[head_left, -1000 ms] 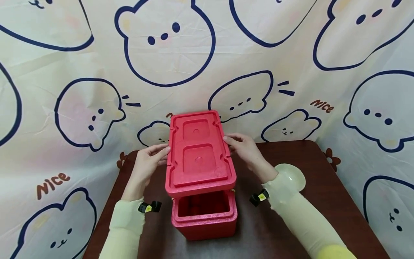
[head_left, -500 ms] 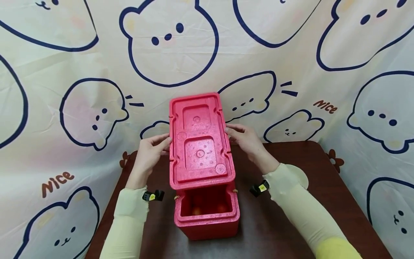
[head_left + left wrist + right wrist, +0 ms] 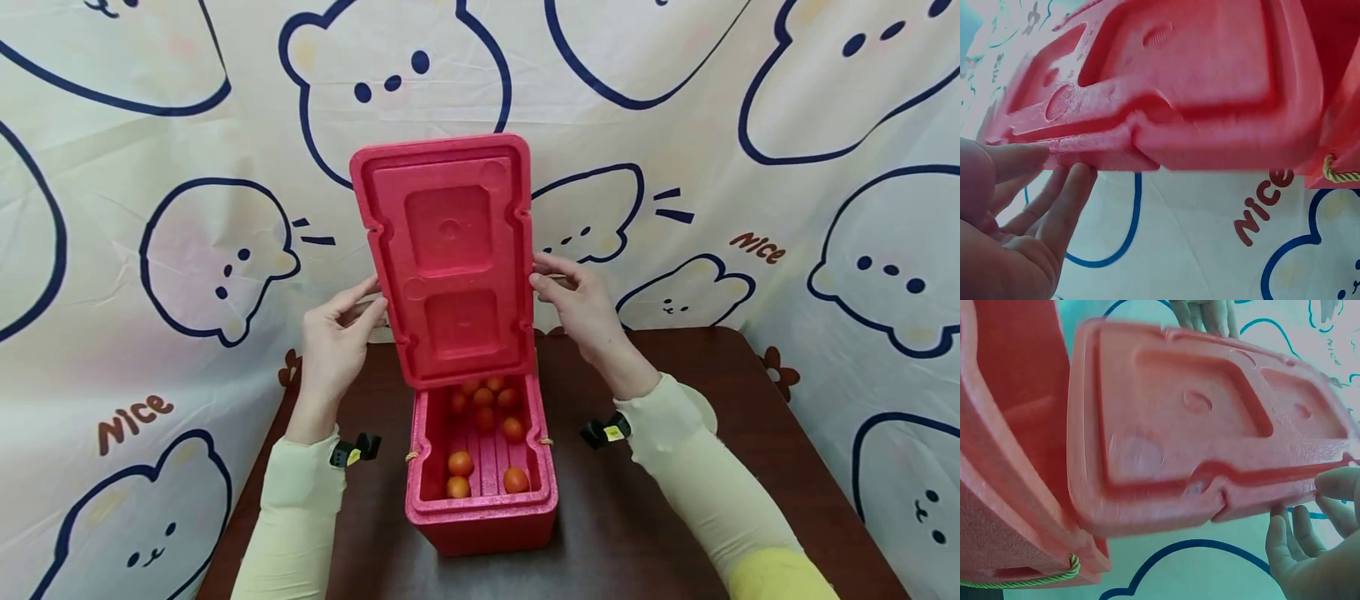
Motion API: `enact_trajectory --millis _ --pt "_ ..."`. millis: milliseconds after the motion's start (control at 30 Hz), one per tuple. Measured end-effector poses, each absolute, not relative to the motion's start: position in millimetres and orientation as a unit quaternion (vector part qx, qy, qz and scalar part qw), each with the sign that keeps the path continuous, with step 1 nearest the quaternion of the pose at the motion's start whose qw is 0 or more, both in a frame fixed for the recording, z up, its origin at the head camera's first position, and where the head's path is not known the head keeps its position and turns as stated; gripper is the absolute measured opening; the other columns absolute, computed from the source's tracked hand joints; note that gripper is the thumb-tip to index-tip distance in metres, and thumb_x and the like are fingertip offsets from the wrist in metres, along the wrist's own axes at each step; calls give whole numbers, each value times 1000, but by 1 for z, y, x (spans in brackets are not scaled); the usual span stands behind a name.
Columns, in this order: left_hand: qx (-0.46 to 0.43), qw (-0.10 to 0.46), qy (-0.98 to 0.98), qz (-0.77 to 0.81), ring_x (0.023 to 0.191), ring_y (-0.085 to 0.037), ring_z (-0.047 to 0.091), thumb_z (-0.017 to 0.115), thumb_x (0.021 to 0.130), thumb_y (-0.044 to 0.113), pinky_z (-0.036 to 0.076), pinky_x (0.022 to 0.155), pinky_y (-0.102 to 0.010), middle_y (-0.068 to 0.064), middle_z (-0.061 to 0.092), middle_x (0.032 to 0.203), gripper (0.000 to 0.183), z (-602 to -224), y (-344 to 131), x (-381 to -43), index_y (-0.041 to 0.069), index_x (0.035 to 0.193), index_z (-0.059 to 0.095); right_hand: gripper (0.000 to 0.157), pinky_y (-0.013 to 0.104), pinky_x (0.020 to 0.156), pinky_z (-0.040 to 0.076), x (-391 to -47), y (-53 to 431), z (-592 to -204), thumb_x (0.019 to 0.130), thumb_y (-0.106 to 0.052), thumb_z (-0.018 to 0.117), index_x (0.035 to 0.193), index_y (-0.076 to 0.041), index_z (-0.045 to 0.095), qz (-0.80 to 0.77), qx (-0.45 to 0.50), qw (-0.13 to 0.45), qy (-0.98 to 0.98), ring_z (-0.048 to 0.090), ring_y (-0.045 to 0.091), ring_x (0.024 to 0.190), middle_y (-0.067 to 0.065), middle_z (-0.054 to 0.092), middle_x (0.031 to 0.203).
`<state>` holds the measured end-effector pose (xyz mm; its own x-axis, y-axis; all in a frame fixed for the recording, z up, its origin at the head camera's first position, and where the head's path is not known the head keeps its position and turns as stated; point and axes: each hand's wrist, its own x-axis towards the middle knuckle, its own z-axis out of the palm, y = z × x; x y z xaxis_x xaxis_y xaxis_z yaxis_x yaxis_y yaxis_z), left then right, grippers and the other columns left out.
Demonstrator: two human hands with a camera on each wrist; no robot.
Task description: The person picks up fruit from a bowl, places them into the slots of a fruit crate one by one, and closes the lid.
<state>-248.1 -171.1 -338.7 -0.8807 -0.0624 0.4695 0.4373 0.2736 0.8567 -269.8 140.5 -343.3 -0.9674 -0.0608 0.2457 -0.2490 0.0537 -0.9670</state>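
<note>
Both hands hold a red foam lid [image 3: 453, 258] by its long sides, tilted steeply above the far end of a red foam box [image 3: 480, 517]. My left hand [image 3: 333, 346] grips the lid's left edge, thumb on the near face and fingers behind. On the right edge, my right hand [image 3: 581, 308] pinches it the same way. Recessed panels show on the face toward me. Inside the box lie several small orange-red round fruits, one of them a fruit [image 3: 516, 480] in the near right corner. The lid hides the box's far end.
The box stands on a dark brown table [image 3: 630, 533]. A pale plate [image 3: 697, 408] lies to the right, mostly behind the right sleeve. A printed cloth [image 3: 195, 250] hangs behind and beside the table. A cord [image 3: 1054, 578] runs along the box's side.
Both hands have raised the lid and tipped it up toward the back. The box's opening shows much more, and the fruits inside have come into sight.
</note>
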Motion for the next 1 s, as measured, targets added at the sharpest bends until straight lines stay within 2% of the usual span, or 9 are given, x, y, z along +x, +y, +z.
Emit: enact_trajectory --millis 133,300,433,600,700,867,933,1000 --pt "-149 230 -750 -602 102 -16 73 67 96 7 57 86 -24 -13 70 125 36 -338 -169 -244 13 132 69 39 36 97 54 -265 141 -343 102 -22 60 141 -15 61 684 133 99 -710 61 28 116 8 65 130" --pt "-155 223 -725 -633 103 -15 72 66 96 4 55 89 -25 -15 72 121 33 -343 -168 -243 6 129 69 37 37 97 55 -260 141 -346 105 -29 55 138 -16 64 692 151 120 -696 63 25 117 6 66 133" --pt "-154 218 -713 -649 100 -14 72 65 97 4 56 89 -25 -6 74 118 31 -348 -169 -244 4 128 70 40 42 98 54 -255 142 -351 104 -37 55 137 -16 65 690 139 128 -698 64 25 118 5 68 131" --pt "-152 209 -711 -654 101 -16 70 64 99 10 57 88 -26 3 74 115 30 -356 -171 -242 2 127 70 42 45 101 52 -248 144 -359 105 -36 53 135 -9 66 695 122 125 -698 62 24 120 10 68 129" --pt "-136 198 -713 -659 96 -13 69 62 101 15 58 84 -23 4 75 107 29 -364 -171 -242 -2 123 71 41 36 96 55 -245 145 -365 105 -34 54 130 -3 68 698 97 126 -698 63 18 111 8 71 120" --pt "-106 171 -695 -690 87 -11 71 62 102 20 59 72 -24 1 73 111 24 -382 -172 -242 1 110 75 42 27 74 58 -240 148 -381 102 -36 61 122 0 71 700 66 123 -700 67 14 84 3 74 99" --pt "-104 151 -676 -713 96 -15 72 63 101 20 61 72 -27 -1 71 119 21 -390 -172 -240 4 109 75 41 26 71 59 -237 149 -389 100 -36 64 118 -1 72 701 68 118 -700 69 15 82 2 74 100" --pt "-111 137 -655 -735 103 -17 70 63 101 17 61 75 -28 -4 70 121 17 -397 -173 -237 5 106 74 38 25 76 58 -235 150 -397 99 -34 66 114 0 73 697 78 113 -704 68 15 90 4 73 107"
